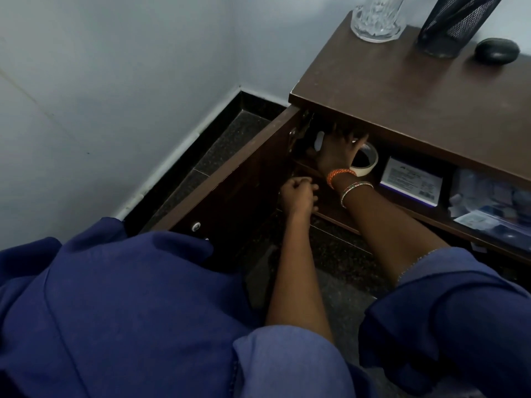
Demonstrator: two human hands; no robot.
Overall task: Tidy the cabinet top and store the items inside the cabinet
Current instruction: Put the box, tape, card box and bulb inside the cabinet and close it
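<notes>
The brown cabinet (402,90) stands with its left door (230,179) swung open. My right hand (334,156) reaches into the dark upper shelf, fingers spread, its outer fingers touching a roll of masking tape (369,163). A small white object (319,142) shows just beside the hand; whether the hand grips it is hidden. My left hand (298,195) is a closed fist at the shelf's front edge. On the cabinet top stand a cut glass tumbler (376,20), a black mesh pen holder (451,27) and a black oval object (497,51).
On the same shelf, to the right of the tape, lie a white and purple box (411,182) and a clear plastic bag of small items (494,202). A grey wall (115,81) and a dark granite floor strip (224,145) lie left of the door. My blue-clad knees fill the foreground.
</notes>
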